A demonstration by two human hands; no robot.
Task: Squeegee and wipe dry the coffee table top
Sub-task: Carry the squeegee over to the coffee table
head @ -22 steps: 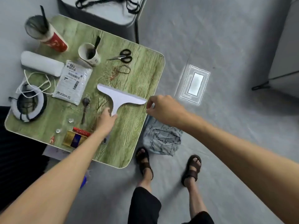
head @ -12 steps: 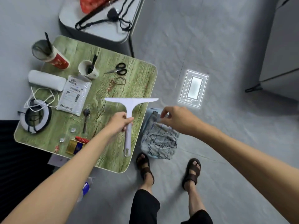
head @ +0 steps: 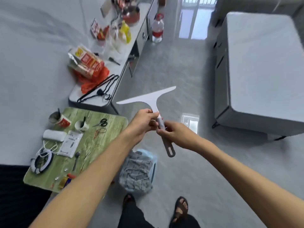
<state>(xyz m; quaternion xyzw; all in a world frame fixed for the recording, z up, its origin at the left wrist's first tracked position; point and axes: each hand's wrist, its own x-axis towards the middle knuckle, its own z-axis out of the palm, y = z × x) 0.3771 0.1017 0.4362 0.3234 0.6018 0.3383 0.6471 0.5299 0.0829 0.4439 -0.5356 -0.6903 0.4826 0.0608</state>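
I hold a white squeegee (head: 150, 99) up in the air, off to the right of the green wood-grain coffee table (head: 113, 124). My left hand (head: 144, 121) pinches the upper part of its handle, just below the blade. My right hand (head: 171, 131) grips the handle's middle. The grey looped end of the handle hangs below my hands. A grey and blue cloth (head: 137, 171) lies crumpled on the floor beside the table's right edge.
On the table lie scissors (head: 102, 123), two cups (head: 81, 125), a white roll (head: 53, 134), a white packet (head: 69, 143), a spoon (head: 76, 157), a cable coil (head: 42, 160) and small packets. A cluttered bench (head: 105, 63) stands behind. A grey cabinet (head: 256, 71) stands right.
The squeegee has been lifted off the table and carried right, over the floor. My right hand has come onto its handle. My view has tilted up toward the room.
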